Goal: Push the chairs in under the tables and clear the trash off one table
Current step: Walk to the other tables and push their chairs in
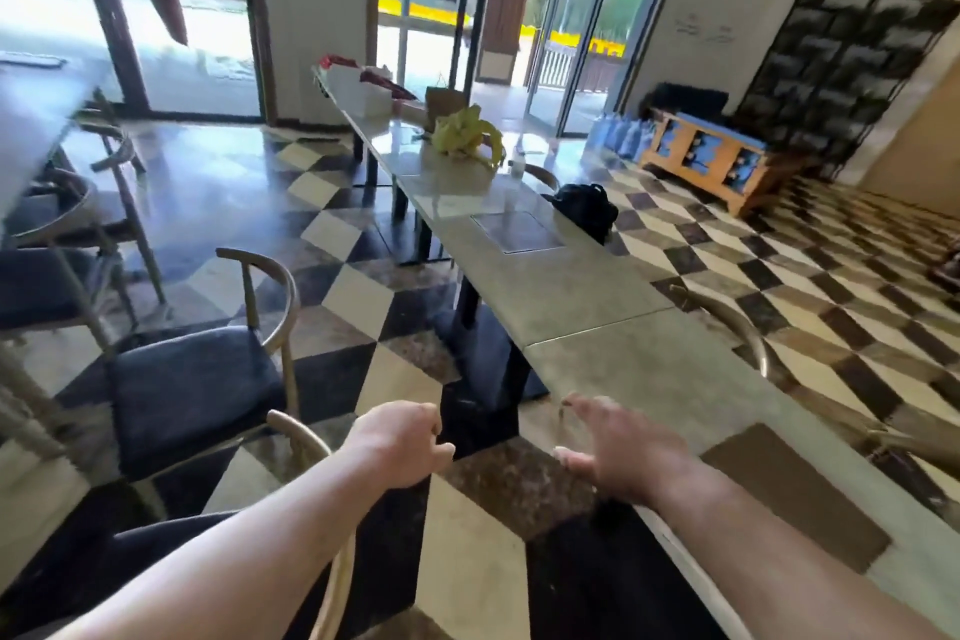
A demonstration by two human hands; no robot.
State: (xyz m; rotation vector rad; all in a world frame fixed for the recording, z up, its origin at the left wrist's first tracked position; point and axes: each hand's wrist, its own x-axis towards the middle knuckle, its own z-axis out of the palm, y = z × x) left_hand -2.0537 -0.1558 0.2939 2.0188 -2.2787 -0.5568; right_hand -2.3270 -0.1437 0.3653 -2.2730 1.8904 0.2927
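A long row of grey tables (566, 296) runs from the lower right to the middle back. A yellow crumpled bag (465, 136) lies on it far ahead, beside a brown paper bag (441, 105) and a white box (358, 91). Just below me stands a wooden chair (306, 437) with a curved back rail, out in the aisle left of the table. My left hand (402, 447) hovers past that rail with fingers curled and nothing in it. My right hand (623, 452) is spread open at the table's near edge.
A second chair with a dark seat (192, 379) stands out in the aisle at left. More chairs (67, 224) sit by the left table (31, 130). A black backpack (584, 208) rests on a chair on the right side. A chair back (737, 327) shows at the table's right edge.
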